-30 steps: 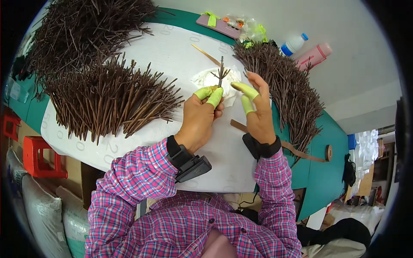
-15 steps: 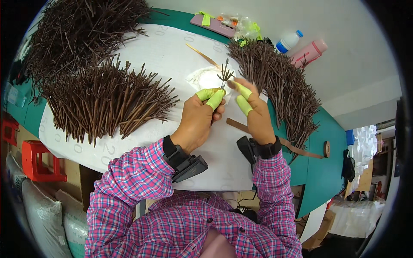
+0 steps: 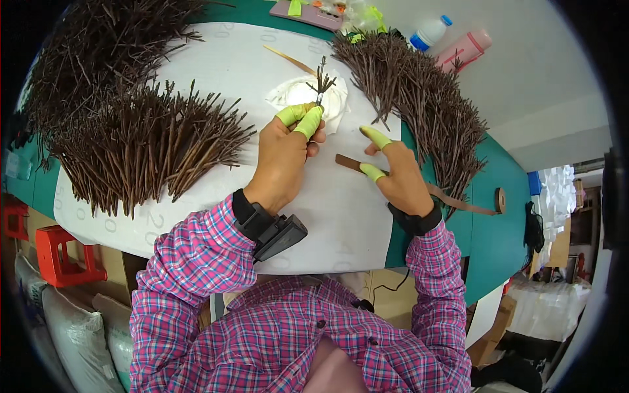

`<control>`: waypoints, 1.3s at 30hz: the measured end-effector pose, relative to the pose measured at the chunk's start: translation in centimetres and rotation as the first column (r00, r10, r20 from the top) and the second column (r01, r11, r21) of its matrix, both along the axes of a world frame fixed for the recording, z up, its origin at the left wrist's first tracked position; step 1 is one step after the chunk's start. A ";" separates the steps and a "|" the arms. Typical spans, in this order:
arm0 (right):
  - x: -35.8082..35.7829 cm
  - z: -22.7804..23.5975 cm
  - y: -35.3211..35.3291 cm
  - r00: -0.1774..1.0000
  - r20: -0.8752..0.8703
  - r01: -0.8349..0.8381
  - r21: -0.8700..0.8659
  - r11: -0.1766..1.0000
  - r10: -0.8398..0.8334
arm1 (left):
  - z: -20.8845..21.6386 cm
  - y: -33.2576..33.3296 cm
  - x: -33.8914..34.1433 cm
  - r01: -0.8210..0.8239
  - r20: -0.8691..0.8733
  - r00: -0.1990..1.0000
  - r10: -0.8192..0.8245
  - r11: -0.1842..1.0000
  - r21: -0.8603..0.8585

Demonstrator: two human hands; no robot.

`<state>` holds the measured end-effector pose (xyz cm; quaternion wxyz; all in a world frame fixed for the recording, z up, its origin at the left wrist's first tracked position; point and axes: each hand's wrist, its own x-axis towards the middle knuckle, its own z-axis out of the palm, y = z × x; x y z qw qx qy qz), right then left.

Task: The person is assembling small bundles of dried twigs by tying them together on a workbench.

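My left hand [image 3: 286, 141], with yellow-green finger covers, pinches a small brown artificial twig [image 3: 322, 84] upright by its stem. The twig's branched tip points away from me; its lower stem is hidden in the fingers. My right hand [image 3: 403, 171] has its thumb and forefinger spread apart over the end of a brown tape strip [image 3: 350, 162]. Its thumb is at the strip, and I cannot tell if it touches. From under the right hand the strip runs to a tape roll [image 3: 500, 200]. Beyond the left hand lies a white pad [image 3: 336, 98] beside a thin yellowish stick [image 3: 288, 59].
Bundled brown twigs [image 3: 144, 141] spread over the left, with a larger heap [image 3: 98, 59] behind. More twigs [image 3: 426, 98] lie at the right. A white bottle [image 3: 430, 33] and a pink bottle [image 3: 464, 51] stand by the wall. A red stool [image 3: 69, 257] is below left.
My right hand has left the twig and come down to the tape end, fingers spread. The left hand keeps the twig. The whole view has shifted a little.
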<state>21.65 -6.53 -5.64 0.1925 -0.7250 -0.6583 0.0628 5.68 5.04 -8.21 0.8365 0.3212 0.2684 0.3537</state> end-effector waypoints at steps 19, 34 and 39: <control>0.0 -0.6 -1.0 0.879 -0.470 0.137 0.092 0.986 -0.079 | -0.3 -1.7 0.3 0.242 0.135 0.962 -0.237 0.970 -0.021; -1.0 -1.6 -1.4 0.881 -0.472 0.127 0.279 0.952 0.021 | -0.6 -3.0 0.2 0.274 -0.044 0.961 -0.271 0.959 0.072; -1.3 0.7 -2.7 0.966 -0.257 0.118 0.378 0.918 -0.019 | 0.0 -3.2 0.5 0.326 0.098 0.940 -0.327 0.945 0.025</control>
